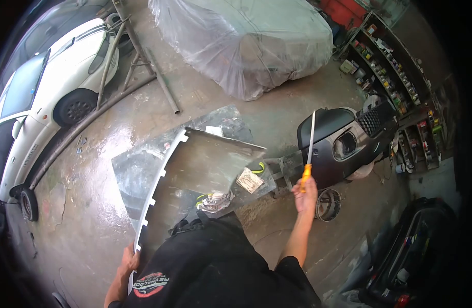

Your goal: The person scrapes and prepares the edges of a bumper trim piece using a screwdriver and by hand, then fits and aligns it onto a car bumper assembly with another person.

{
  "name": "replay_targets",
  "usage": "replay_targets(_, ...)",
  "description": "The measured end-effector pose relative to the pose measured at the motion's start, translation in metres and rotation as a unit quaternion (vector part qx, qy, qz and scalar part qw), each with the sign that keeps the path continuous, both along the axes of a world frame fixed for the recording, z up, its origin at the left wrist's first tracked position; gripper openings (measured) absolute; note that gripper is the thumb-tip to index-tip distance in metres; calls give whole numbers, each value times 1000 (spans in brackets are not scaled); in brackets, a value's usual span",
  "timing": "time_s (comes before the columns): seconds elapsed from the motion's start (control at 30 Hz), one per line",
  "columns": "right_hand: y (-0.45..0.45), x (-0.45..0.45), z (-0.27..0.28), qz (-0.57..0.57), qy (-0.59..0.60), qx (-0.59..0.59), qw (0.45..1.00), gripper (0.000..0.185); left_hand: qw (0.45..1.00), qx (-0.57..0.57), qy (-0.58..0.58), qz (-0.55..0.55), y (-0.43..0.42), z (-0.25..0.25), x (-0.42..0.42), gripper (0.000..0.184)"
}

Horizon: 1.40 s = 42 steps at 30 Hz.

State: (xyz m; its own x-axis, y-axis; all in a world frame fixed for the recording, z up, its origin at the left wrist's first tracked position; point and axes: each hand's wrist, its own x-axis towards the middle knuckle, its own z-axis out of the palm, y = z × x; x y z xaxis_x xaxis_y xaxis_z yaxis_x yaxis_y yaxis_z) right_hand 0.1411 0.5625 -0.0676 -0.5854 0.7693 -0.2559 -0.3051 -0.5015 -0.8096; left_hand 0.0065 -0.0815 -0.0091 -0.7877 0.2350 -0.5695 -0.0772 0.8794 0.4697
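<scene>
A curved grey panel [195, 164], like a car bumper cover, lies across a worktop with its white notched edge along the left. My left hand [128, 260] is closed around the near end of that edge, with its fingers partly hidden. Raised to the right, my right hand [306, 195] grips the orange handle of a slim, long-bladed tool [311, 141]. The blade points up and away from me, apart from the panel; whether it is a file or a screwdriver I cannot tell. A pale block [250, 180] and a crumpled cloth [214, 201] rest beside the panel.
A dark bumper [323, 149] stands right of the worktop [131, 172], with a bucket [328, 205] below it. A plastic-covered car [251, 46] is ahead. At left are a white car [46, 97] and metal poles [159, 79]. Shelves [390, 72] hold several cans at right.
</scene>
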Motion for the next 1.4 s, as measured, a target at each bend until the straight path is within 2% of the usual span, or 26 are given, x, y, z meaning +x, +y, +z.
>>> replay_targets(0.03,-15,-3,-20,25,-13,-19,999,23,999,20,40,1,-12,-11,4,40)
replay_targets(0.1,-41,-10,-80,85,-58,-67,992,25,998,30,41,26,-10,-2,3,39)
replay_targets(0.17,-80,-32,-104,135,-136,-84,978,31,997,21,66,24,-22,-7,5,37)
replay_targets(0.27,-128,-76,-152,181,-149,-131,963,38,998,3,39,40,-11,10,2,39)
replay_targets(0.3,-142,-91,-171,193,-149,-136,960,40,997,5,50,51,-11,8,3,40)
replay_targets(0.4,-175,-140,-206,207,-255,-70,942,35,993,-12,69,93,-14,-2,16,44)
replay_targets(0.47,-191,-158,-217,241,-330,183,894,33,993,-45,40,102,-6,5,16,46)
replay_targets(0.5,-196,-165,-213,245,-359,308,847,32,993,-22,54,101,1,11,16,44)
replay_targets(0.53,-200,-171,-209,285,-371,270,841,33,992,-22,61,105,5,14,18,43)
replay_targets(0.6,-206,-174,-201,324,-353,387,788,32,992,-18,69,103,13,19,18,41)
replay_targets(0.7,-211,-173,-202,284,-396,490,722,28,993,10,83,81,18,18,19,39)
replay_targets(0.8,-184,-169,-177,156,-326,446,819,26,993,7,63,100,26,22,20,38)
replay_targets(0.83,-173,-168,-157,67,-348,383,853,28,993,7,65,94,26,21,19,37)
replay_targets(0.87,-160,-165,-105,23,-329,405,853,29,994,7,66,85,26,19,19,37)
replay_targets(0.93,-141,-167,-31,24,-265,331,905,32,996,12,71,61,25,15,17,36)
replay_targets(1.0,-142,-185,36,75,-156,246,954,31,996,30,85,29,25,5,12,36)
replay_targets(1.07,-144,-209,80,199,-115,157,961,29,986,36,165,-17,18,-16,16,36)
replay_targets(1.1,-144,-225,84,252,-87,120,956,31,977,41,205,-38,16,-25,17,37)
replay_targets(1.13,-145,-244,66,285,-43,70,955,35,983,66,165,-33,17,-25,14,37)
replay_targets(1.2,-151,-270,57,272,-63,36,960,39,989,121,79,-41,28,-15,-1,37)
replay_targets(1.27,-151,-292,41,255,-49,5,966,43,991,98,77,-52,33,-10,-6,38)
replay_targets(1.3,-151,-292,46,231,-53,3,972,45,996,61,39,-45,28,-16,-9,39)
replay_targets(1.33,-150,-295,43,215,-58,-5,975,45,994,56,77,-54,20,-28,-9,40)
replay_targets(1.4,-147,-292,48,208,-75,0,975,44,986,92,117,-71,1,-54,-14,27)
